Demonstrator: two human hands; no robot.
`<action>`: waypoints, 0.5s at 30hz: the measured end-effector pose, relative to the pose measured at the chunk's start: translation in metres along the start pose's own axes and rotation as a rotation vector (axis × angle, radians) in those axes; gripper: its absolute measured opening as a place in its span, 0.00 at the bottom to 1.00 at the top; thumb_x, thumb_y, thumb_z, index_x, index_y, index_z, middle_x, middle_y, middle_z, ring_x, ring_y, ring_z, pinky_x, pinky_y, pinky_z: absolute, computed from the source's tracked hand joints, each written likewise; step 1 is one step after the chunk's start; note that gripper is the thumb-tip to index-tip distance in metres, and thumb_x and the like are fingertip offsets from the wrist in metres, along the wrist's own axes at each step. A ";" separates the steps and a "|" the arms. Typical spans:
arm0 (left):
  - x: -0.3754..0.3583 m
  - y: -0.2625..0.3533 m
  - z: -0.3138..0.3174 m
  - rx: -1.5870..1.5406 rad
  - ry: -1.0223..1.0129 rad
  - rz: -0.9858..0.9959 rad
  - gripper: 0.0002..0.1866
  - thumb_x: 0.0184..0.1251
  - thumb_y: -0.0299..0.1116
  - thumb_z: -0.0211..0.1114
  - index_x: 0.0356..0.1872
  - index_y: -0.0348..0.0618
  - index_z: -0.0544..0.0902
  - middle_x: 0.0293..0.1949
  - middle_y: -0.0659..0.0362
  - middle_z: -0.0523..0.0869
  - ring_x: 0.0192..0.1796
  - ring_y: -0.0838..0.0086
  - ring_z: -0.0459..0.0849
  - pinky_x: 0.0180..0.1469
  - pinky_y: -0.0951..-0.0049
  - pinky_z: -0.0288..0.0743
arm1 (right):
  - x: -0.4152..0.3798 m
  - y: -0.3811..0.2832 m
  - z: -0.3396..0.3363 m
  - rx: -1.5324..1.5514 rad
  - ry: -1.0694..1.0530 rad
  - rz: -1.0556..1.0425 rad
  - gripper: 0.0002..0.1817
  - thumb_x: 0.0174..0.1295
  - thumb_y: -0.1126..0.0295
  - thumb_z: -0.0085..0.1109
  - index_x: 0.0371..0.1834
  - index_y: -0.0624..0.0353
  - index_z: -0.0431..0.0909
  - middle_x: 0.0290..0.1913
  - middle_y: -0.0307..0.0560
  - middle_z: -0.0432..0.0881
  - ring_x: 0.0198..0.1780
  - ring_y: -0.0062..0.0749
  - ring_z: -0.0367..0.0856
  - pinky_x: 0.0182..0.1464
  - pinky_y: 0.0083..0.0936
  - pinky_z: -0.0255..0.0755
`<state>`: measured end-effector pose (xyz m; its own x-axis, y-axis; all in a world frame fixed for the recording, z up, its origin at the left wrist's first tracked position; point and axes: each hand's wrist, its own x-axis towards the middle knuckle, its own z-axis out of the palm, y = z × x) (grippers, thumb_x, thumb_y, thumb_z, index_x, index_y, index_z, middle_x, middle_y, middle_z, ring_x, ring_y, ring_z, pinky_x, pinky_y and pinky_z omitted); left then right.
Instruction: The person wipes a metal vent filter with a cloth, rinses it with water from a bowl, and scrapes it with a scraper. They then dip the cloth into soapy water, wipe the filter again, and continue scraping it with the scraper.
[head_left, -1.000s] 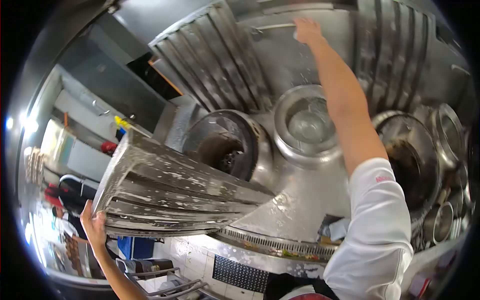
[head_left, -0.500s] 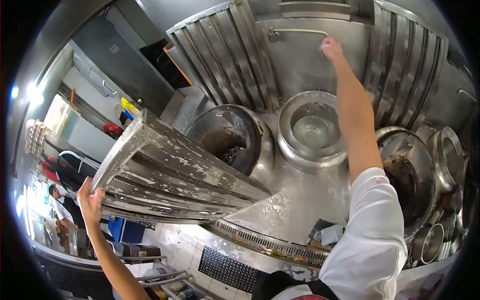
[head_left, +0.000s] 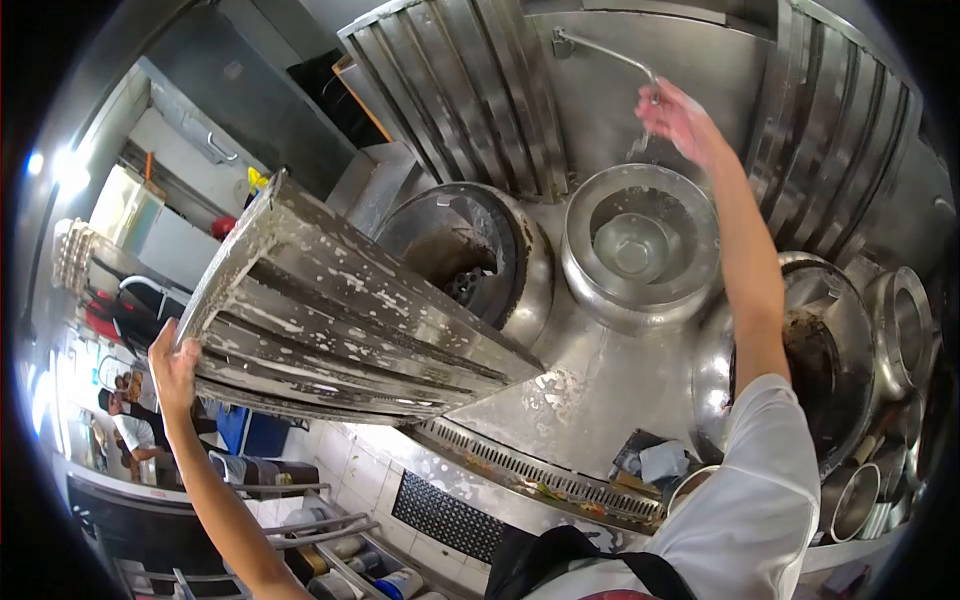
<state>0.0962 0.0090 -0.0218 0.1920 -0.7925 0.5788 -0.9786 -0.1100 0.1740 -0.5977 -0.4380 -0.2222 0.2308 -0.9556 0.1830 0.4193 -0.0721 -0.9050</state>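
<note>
My left hand [head_left: 174, 362] grips the outer edge of a large metal baffle filter [head_left: 330, 320], streaked with white suds or residue. The filter is tilted, its far corner low over the steel range top. At the upper right, the fingers of my right hand [head_left: 685, 125] curl loosely around the tip of a thin faucet spout [head_left: 605, 52]. A little water runs down beneath them. Below is a round steel wok ring [head_left: 590, 240] with a bowl [head_left: 632, 248] of water in it.
Other baffle filters [head_left: 460, 100] [head_left: 830, 130] lean against the back wall. Open wok burners [head_left: 530, 260] [head_left: 765, 420] flank the middle ring. Steel pots [head_left: 850, 500] crowd the right side. A grated drain channel [head_left: 530, 466] runs along the front. A person [head_left: 135, 430] stands far left.
The faucet spout has swung towards me along with my right hand, whose fingers have loosened. My left hand still holds the filter, which has shifted slightly. The view has moved a little.
</note>
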 end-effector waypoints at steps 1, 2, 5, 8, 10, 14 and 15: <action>0.000 -0.003 -0.001 0.010 0.013 -0.004 0.56 0.60 0.73 0.68 0.61 0.17 0.76 0.39 0.52 0.85 0.39 0.72 0.80 0.45 0.66 0.77 | -0.012 0.022 -0.010 0.005 0.059 0.104 0.25 0.73 0.41 0.56 0.41 0.52 0.87 0.37 0.38 0.85 0.46 0.27 0.84 0.51 0.26 0.76; 0.000 0.007 -0.003 0.002 -0.027 -0.042 0.55 0.61 0.71 0.68 0.64 0.17 0.75 0.40 0.51 0.86 0.39 0.72 0.81 0.44 0.68 0.77 | -0.010 0.060 -0.038 0.014 0.112 0.201 0.28 0.73 0.37 0.55 0.38 0.51 0.87 0.33 0.36 0.84 0.43 0.25 0.84 0.47 0.25 0.78; 0.000 0.016 -0.005 0.017 -0.048 -0.037 0.53 0.62 0.70 0.69 0.61 0.17 0.77 0.35 0.52 0.85 0.36 0.74 0.80 0.40 0.69 0.77 | -0.018 0.170 -0.095 -1.316 0.012 0.249 0.24 0.65 0.49 0.59 0.37 0.63 0.87 0.34 0.57 0.88 0.40 0.41 0.88 0.42 0.37 0.80; 0.001 0.010 0.000 0.093 0.071 0.100 0.47 0.62 0.70 0.68 0.51 0.22 0.81 0.26 0.54 0.80 0.32 0.72 0.80 0.40 0.65 0.76 | -0.032 0.246 -0.107 -1.656 0.063 0.373 0.18 0.60 0.60 0.60 0.41 0.64 0.88 0.41 0.62 0.89 0.46 0.52 0.89 0.45 0.42 0.81; 0.004 0.032 -0.001 0.106 0.044 0.087 0.44 0.62 0.70 0.67 0.46 0.25 0.82 0.26 0.53 0.80 0.32 0.72 0.80 0.39 0.65 0.76 | -0.043 0.258 -0.103 -1.669 0.078 0.468 0.17 0.60 0.61 0.59 0.42 0.64 0.88 0.41 0.62 0.89 0.44 0.51 0.90 0.42 0.42 0.81; 0.006 0.045 -0.001 0.093 -0.033 0.062 0.39 0.63 0.69 0.65 0.38 0.31 0.80 0.25 0.50 0.81 0.31 0.69 0.81 0.39 0.64 0.75 | -0.064 0.268 -0.100 -1.662 0.080 0.566 0.15 0.61 0.65 0.58 0.43 0.63 0.87 0.42 0.61 0.89 0.42 0.50 0.90 0.36 0.41 0.80; 0.009 0.045 -0.002 0.067 -0.073 0.057 0.38 0.64 0.69 0.65 0.37 0.32 0.80 0.25 0.50 0.81 0.30 0.68 0.81 0.39 0.63 0.75 | -0.070 0.268 -0.097 -1.643 0.086 0.579 0.15 0.61 0.65 0.57 0.43 0.63 0.87 0.42 0.61 0.89 0.41 0.50 0.90 0.35 0.41 0.80</action>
<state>0.0538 -0.0017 -0.0075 0.1328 -0.8401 0.5260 -0.9909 -0.1018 0.0876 -0.5870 -0.4183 -0.5150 -0.0504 -0.9676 -0.2473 -0.9571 0.1176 -0.2649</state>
